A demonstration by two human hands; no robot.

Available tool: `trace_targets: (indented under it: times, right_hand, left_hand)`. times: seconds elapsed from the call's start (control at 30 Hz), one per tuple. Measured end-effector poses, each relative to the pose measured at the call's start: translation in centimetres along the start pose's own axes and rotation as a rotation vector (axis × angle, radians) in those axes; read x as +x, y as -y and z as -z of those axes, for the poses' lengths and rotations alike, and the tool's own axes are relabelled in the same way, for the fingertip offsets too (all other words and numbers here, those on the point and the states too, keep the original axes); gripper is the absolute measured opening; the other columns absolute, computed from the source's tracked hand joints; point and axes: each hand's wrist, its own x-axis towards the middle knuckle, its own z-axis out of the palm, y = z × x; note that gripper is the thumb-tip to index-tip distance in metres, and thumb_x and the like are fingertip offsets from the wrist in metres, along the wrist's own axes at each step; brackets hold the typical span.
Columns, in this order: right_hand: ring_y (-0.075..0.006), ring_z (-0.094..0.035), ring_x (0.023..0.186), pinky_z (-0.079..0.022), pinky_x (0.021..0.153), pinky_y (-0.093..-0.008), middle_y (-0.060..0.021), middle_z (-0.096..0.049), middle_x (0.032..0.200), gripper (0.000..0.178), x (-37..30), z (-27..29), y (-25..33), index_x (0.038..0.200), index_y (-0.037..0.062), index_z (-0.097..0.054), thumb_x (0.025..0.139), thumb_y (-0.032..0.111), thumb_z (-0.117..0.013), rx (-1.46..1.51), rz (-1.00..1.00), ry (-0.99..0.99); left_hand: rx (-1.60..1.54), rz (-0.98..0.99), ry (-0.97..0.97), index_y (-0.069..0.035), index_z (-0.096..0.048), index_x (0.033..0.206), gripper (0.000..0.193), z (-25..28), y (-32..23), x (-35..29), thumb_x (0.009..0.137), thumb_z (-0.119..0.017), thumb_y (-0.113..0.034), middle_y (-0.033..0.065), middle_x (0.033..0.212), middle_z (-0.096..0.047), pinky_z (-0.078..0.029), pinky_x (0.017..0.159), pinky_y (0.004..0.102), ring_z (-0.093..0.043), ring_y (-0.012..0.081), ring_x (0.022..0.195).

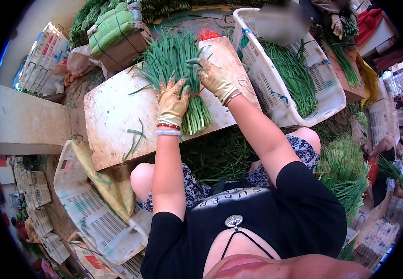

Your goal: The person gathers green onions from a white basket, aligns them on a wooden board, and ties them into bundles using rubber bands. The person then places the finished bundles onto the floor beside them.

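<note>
A bundle of garlic chives (176, 56) lies on a white, brown-stained board across my knees, leaf tips away from me and pale stem ends near. A red tie (195, 95) shows at its right side. My left hand (171, 100), in a dirty yellow glove, rests on the bundle with fingers spread. At the bundle's right edge, my gloved right hand (213, 80) touches the leaves with its fingers stretched out and apart. Loose leaf scraps (135, 135) lie on the board (111, 111) left of the bundle.
A white basket (336, 100) of loose chives stands right. Red ties (207, 34) sit at the board's far edge. Green-wrapped packs (113, 28) top a carton at far left. Another basket (94, 209) stands low left, chive bundles (343, 172) low right. A co-worker's gloved hand (336, 26) shows far right.
</note>
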Motion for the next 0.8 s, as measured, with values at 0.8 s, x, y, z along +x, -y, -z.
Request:
trace_targets:
  times: [0.8]
  right_hand:
    - [-0.0328, -0.056, 0.091, -0.045, 0.08, -0.0359, -0.0205, -0.058, 0.097, 0.053, 4.2, -1.2, -0.7, 0.113, 0.0024, -0.049, 0.065, 0.023, -0.063, -0.639, -0.343, 0.163]
  left_hand:
    - [-0.012, 0.085, -0.003, -0.024, -0.057, 0.103, 0.03, -0.8, 0.5, 0.4, 0.073, -0.056, -0.026, 0.0118, 0.121, -0.046, -0.018, 0.099, 0.0527, -0.035, 0.0398, 0.117]
